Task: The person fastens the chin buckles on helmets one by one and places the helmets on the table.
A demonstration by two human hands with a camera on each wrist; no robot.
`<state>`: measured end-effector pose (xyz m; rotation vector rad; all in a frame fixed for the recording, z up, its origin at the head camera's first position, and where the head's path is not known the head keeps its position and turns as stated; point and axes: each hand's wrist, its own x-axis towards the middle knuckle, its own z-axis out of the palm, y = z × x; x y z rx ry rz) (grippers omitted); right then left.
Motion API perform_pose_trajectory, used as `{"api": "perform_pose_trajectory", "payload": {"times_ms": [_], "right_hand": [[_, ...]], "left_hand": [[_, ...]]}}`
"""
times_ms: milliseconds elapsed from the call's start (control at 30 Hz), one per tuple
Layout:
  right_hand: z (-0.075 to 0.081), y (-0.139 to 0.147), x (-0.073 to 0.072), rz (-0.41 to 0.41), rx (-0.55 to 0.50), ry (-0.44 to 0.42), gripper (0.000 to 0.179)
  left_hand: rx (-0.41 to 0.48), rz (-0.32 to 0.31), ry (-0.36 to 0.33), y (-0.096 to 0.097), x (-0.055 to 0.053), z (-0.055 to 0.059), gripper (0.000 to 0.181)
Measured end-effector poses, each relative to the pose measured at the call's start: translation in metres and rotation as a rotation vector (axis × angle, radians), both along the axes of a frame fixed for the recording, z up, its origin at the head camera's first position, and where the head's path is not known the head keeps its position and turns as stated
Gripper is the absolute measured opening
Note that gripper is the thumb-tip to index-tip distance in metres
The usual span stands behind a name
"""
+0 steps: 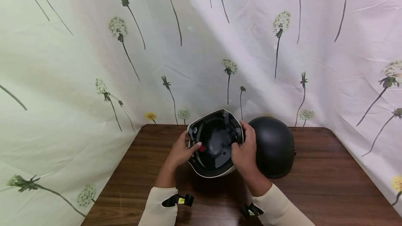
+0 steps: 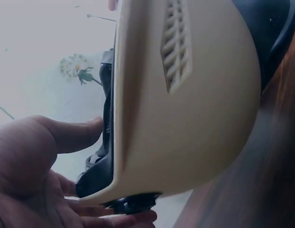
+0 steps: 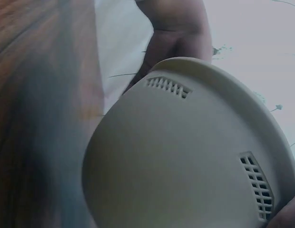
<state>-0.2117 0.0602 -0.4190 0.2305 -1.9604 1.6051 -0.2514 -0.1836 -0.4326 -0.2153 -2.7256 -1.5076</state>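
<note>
A cream helmet [image 1: 210,174] is held tilted above the table, its black lined inside facing up toward me. On its left rim grips my left hand [image 1: 180,151], thumb over the edge near a red spot [image 1: 202,148] inside. My right hand [image 1: 246,151] grips the opposite rim, thumb inside and fingers along the outer side. In the left wrist view, the shell [image 2: 209,118] shows a vent grille [image 2: 177,47], and fingers lie by a black knob [image 2: 133,203] at its rim. The right wrist view shows the smooth shell [image 3: 171,152] with two vents.
A black helmet [image 1: 271,147] rests dome up on the dark wooden table [image 1: 320,184], just right of my right hand. Behind the table hangs a white curtain [image 1: 194,76] printed with dandelions. Black straps [image 1: 177,201] sit at both sleeve cuffs.
</note>
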Motion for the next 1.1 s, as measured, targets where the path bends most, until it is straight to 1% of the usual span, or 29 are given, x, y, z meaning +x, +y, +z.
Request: {"api": "perform_pose_trajectory", "payload": {"times_ms": [67, 200, 267, 300, 333, 467, 567, 633, 833, 967, 1100], "right_hand": [[0.004, -0.002, 0.0, -0.016, 0.003, 0.037, 0.075], [0.007, -0.004, 0.0, -0.036, 0.031, 0.105, 0.077], [0.006, -0.005, -0.001, -0.044, 0.049, 0.133, 0.076], [0.005, -0.005, -0.002, -0.046, 0.057, 0.146, 0.076], [0.004, -0.005, -0.002, -0.05, 0.066, 0.156, 0.075], [0.002, -0.006, 0.0, -0.048, 0.082, 0.184, 0.073], [0.004, -0.006, 0.002, -0.047, 0.095, 0.182, 0.072], [0.006, -0.006, 0.003, -0.04, 0.116, 0.175, 0.072], [0.012, -0.004, 0.007, -0.004, 0.185, 0.149, 0.069], [0.011, 0.002, 0.005, 0.011, 0.205, 0.133, 0.064], [0.008, 0.007, 0.001, 0.02, 0.239, 0.132, 0.057]], "left_hand": [[-0.022, -0.018, 0.019, -0.001, 0.0, 0.001, 0.084], [-0.101, -0.065, 0.107, 0.0, 0.003, 0.007, 0.085], [-0.128, -0.106, 0.147, 0.001, 0.005, 0.01, 0.082], [-0.138, -0.13, 0.147, 0.003, 0.007, 0.011, 0.083], [-0.152, -0.154, 0.142, 0.004, 0.008, 0.012, 0.082], [-0.213, -0.238, 0.071, 0.006, 0.01, 0.011, 0.092], [-0.25, -0.268, 0.028, 0.004, 0.01, 0.008, 0.1], [-0.254, -0.284, 0.015, 0.001, 0.009, 0.006, 0.104], [-0.209, -0.33, -0.033, -0.012, 0.002, -0.003, 0.114], [-0.204, -0.323, -0.057, -0.015, -0.001, -0.006, 0.12], [-0.234, -0.278, -0.089, -0.017, -0.003, -0.01, 0.118]]}}
